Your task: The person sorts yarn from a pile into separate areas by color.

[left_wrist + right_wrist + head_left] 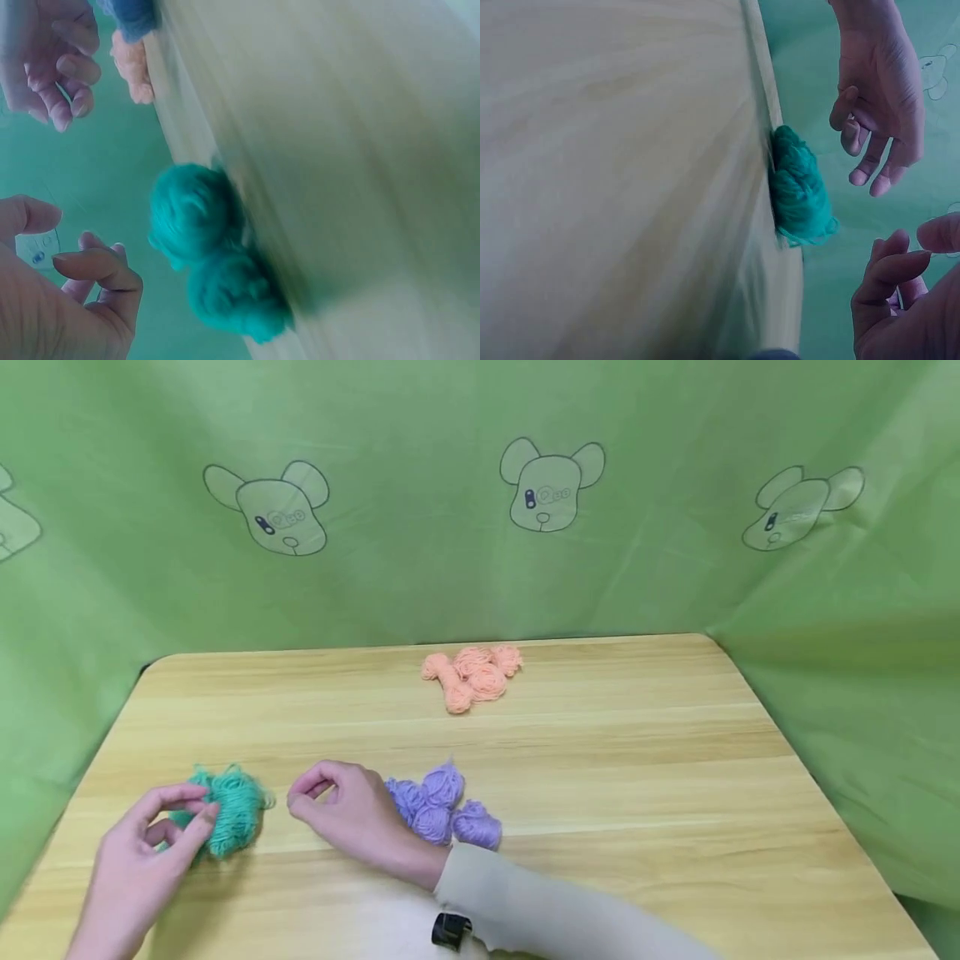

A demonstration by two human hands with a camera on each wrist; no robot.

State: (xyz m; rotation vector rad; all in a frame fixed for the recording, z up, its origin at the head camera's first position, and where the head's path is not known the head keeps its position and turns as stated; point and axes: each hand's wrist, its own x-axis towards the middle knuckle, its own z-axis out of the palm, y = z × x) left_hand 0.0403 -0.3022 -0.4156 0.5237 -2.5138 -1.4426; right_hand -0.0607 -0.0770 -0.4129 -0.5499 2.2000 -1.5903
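Observation:
Teal yarn balls lie bunched together at the left of the table; two show in the left wrist view as rounded wound bundles. My left hand hovers beside them with loosely bent fingers, overlapping the yarn in the head view; both wrist views show a gap between hand and yarn. To the right of the teal yarn is my right hand, its fingers bent and thumb close to the index finger, nothing visible between them. Several purple yarn balls sit just beyond my right wrist, which partly hides them.
At the far edge of the wooden table lies a cluster of several peach yarn balls, one of them long and bone-shaped. A green curtain printed with bear heads hangs behind and along the sides. My right sleeve crosses the front of the table.

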